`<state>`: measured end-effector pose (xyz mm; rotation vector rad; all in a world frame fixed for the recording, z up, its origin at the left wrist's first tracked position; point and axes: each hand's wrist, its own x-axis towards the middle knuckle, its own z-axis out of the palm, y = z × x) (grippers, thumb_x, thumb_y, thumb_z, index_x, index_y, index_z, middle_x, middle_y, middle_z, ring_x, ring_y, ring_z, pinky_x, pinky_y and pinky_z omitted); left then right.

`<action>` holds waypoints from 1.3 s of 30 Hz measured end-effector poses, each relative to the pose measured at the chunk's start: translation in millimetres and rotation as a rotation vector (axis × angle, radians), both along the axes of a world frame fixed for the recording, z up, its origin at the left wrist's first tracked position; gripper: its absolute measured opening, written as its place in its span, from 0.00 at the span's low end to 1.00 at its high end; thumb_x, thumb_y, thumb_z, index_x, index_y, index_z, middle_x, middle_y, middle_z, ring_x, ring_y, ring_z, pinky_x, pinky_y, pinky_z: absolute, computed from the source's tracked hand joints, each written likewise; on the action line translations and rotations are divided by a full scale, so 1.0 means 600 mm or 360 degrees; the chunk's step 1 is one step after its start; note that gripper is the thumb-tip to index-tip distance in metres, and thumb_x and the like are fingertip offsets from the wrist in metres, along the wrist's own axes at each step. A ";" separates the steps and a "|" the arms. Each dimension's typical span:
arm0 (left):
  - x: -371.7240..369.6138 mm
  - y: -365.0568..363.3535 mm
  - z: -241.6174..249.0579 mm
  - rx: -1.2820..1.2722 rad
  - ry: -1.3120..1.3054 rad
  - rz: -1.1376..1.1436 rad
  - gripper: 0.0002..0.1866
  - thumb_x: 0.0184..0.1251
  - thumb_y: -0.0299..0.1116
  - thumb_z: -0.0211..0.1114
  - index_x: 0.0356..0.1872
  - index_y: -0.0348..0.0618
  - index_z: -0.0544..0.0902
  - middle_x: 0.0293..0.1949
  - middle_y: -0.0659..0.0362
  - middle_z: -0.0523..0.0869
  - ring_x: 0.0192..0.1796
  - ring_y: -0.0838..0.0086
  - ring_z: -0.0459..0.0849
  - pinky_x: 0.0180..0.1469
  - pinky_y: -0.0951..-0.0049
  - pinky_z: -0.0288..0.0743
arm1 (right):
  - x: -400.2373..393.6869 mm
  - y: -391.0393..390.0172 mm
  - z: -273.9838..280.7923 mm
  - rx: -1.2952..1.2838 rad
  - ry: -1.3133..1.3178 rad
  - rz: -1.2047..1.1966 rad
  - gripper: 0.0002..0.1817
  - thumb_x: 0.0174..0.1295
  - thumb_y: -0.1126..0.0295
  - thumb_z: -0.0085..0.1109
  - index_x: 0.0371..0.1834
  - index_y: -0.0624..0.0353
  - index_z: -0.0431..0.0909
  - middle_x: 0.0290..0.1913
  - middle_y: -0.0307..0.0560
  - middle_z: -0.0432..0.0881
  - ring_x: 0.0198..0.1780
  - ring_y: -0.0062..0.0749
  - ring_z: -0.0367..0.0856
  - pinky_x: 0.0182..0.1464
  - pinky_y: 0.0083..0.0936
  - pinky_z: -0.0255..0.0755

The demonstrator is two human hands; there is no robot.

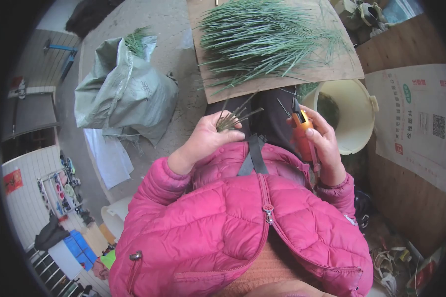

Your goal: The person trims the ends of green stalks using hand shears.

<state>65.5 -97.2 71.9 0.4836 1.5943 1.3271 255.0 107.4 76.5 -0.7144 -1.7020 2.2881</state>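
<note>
My left hand is closed round a small bunch of thin green stems, whose ends fan out above the thumb. Wrapped in my right hand is an orange electric pruner with a dark, pointed head aimed away from me. One loose stem shows just left of the pruner's head. Beyond both hands, a wooden board carries a large heap of cut green stems. The two hands are apart, over my lap.
A pale woven sack with greenery at its mouth stands on the floor to the left. At right, a cream bucket with green bits inside sits by the board's near corner. A wooden panel with a printed sheet rises beyond it.
</note>
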 end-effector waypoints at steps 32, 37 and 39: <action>0.024 -0.018 0.020 0.0177 -0.0366 0.0224 0.09 0.69 0.29 0.60 0.47 0.41 0.80 0.24 0.58 0.77 0.22 0.83 0.75 0.21 0.90 0.61 | -0.015 -0.022 0.023 0.0355 -0.0009 0.0536 0.37 0.57 0.48 0.63 0.66 0.60 0.70 0.55 0.49 0.80 0.54 0.29 0.77 0.60 0.24 0.66; 0.027 0.001 0.037 0.0139 -0.0270 0.0119 0.09 0.70 0.29 0.58 0.48 0.42 0.80 0.18 0.63 0.73 0.21 0.85 0.69 0.24 0.87 0.59 | -0.013 -0.023 0.032 0.0370 -0.0020 0.0557 0.38 0.57 0.48 0.63 0.67 0.60 0.69 0.56 0.49 0.79 0.54 0.30 0.77 0.60 0.25 0.66; 0.027 0.003 0.043 0.0110 -0.0234 0.0084 0.09 0.70 0.29 0.58 0.48 0.42 0.80 0.18 0.63 0.73 0.21 0.85 0.68 0.25 0.86 0.58 | -0.013 -0.023 0.033 0.0378 -0.0010 0.0561 0.38 0.57 0.48 0.63 0.66 0.60 0.70 0.57 0.49 0.79 0.55 0.30 0.76 0.61 0.26 0.65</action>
